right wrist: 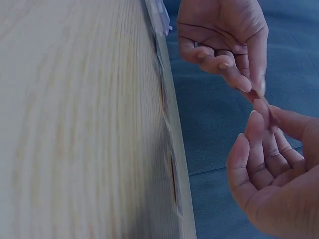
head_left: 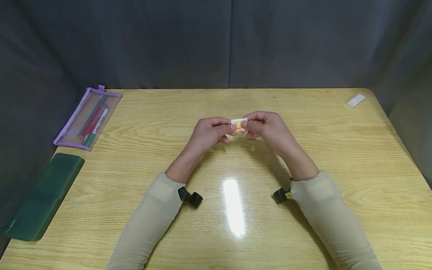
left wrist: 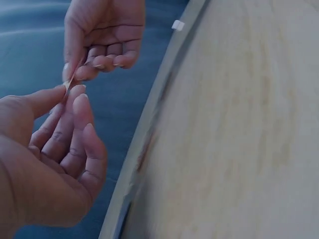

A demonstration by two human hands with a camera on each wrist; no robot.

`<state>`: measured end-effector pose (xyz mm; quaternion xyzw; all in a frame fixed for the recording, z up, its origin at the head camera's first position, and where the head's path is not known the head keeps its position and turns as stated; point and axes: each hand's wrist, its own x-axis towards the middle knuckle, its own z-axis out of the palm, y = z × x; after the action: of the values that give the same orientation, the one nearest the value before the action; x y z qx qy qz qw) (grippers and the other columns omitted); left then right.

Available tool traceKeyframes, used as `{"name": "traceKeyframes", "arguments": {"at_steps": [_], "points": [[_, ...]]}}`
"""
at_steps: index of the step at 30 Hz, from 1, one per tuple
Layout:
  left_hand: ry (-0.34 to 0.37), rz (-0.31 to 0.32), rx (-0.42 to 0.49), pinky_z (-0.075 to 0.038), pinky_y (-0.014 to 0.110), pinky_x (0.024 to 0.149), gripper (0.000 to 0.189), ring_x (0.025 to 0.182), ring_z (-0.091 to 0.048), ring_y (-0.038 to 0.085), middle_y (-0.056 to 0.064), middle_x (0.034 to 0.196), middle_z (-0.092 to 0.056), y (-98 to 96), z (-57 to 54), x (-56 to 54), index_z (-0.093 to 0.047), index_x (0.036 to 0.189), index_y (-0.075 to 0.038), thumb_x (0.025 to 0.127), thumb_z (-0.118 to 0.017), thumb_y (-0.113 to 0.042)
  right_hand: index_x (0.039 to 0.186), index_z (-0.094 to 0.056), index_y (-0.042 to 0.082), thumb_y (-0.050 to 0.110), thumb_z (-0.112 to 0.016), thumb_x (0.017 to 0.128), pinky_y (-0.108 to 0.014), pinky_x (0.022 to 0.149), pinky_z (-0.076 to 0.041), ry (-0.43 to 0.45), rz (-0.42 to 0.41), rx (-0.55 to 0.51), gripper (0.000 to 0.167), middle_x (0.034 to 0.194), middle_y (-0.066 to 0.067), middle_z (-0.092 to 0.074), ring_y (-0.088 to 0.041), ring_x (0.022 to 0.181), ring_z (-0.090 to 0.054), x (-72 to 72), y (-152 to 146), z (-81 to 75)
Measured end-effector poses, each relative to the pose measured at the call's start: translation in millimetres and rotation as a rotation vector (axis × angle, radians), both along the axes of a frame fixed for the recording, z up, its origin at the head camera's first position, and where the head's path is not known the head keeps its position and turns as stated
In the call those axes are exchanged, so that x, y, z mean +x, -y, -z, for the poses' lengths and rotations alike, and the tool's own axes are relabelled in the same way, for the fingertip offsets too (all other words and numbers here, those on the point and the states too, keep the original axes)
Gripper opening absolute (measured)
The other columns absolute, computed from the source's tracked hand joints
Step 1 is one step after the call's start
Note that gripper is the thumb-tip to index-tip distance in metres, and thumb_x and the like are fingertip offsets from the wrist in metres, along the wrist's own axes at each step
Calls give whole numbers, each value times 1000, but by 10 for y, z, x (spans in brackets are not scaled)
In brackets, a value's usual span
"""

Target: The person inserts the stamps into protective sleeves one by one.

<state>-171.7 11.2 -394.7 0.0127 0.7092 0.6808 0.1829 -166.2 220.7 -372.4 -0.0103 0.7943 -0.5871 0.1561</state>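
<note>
Over the middle of the table, both hands pinch one small, thin, paper-like piece [head_left: 239, 126] with white, yellow and orange print. My left hand [head_left: 210, 131] grips its left side between thumb and fingertips. The right hand [head_left: 266, 127] pinches the other side, thumb in front. From the left wrist, the piece [left wrist: 68, 84] appears edge-on as a thin sliver between the two sets of fingertips. The right wrist view gives the same edge-on look, with the right hand [right wrist: 279, 174] below and the left hand [right wrist: 224, 40] above. Fingers hide much of the piece.
A mesh pouch [head_left: 75, 133] with purple trim, holding several pens, lies at the table's back left. In front of it is a dark green case [head_left: 45, 198]. A small white block [head_left: 356, 100] lies near the back right corner. Dark curtains [head_left: 152, 45] hang behind the table.
</note>
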Motion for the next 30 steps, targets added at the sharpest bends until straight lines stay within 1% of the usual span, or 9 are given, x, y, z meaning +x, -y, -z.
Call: {"name": "traceKeyframes", "arguments": {"at_steps": [2,7,13,16,19,23,25,29,30], "points": [[3,2,4,-62,42,79,20,64,-70,16,8,92,-78,-14,1,0,-77,106,-7,93,-75,-22,116,-68,-1,21,-64,101,-39,80,-60,-9,-8,3,27,93,1,-70,-19,80,-72,-1,-6,-7],[-21,-16,-30,-60,40,74,20,66,-70,20,6,89,-79,-3,-25,9,-79,107,-11,95,-74,-25,118,-69,-2,20,-62,102,-32,80,-60,-40,2,22,29,96,-2,-71,-17,81,-71,0,-30,-34],[-2,-15,-12,-58,35,70,23,63,-69,15,6,88,-79,-4,-29,9,-78,112,-9,95,-73,-25,118,-70,-1,20,-62,101,-27,77,-60,-43,47,35,28,99,-3,-72,-14,80,-70,6,-48,-42],[-13,-39,-11,-57,34,68,23,64,-70,16,5,93,-78,-5,-23,9,-78,112,-11,95,-74,-26,117,-71,1,20,-63,101,-26,77,-59,-49,62,46,26,100,-2,-72,-13,80,-70,-4,-53,-41],[-35,-75,-8,-57,33,66,21,68,-72,24,6,97,-77,-5,-18,9,-78,111,-12,95,-74,-25,115,-71,1,20,-63,101,-28,78,-59,-47,68,50,25,97,0,-72,-12,80,-70,-14,-56,-42],[-54,-112,-7,-57,34,66,21,71,-72,29,7,97,-77,-5,-21,12,-78,110,-12,95,-73,-26,115,-71,1,19,-63,100,-32,81,-60,-43,61,54,25,92,2,-72,-13,80,-70,-21,-55,-59],[-52,-110,-21,-59,38,70,21,71,-71,30,7,95,-77,-16,-31,20,-78,109,-12,95,-73,-26,116,-71,1,20,-62,101,-35,83,-60,-42,54,76,25,94,1,-73,-12,81,-70,-16,-70,-80],[-38,-74,-64,-62,43,77,20,73,-70,30,6,94,-78,-68,-61,28,-79,108,-11,95,-73,-25,120,-70,0,20,-59,104,-36,83,-61,-40,35,123,28,95,0,-72,-10,80,-70,-2,-157,-112],[-38,-63,-79,-62,42,76,21,74,-69,31,5,93,-78,-82,-63,24,-79,108,-10,95,-73,-26,121,-69,0,20,-58,104,-34,83,-61,-37,31,132,29,94,0,-72,-10,80,-69,-1,-185,-117]]}}
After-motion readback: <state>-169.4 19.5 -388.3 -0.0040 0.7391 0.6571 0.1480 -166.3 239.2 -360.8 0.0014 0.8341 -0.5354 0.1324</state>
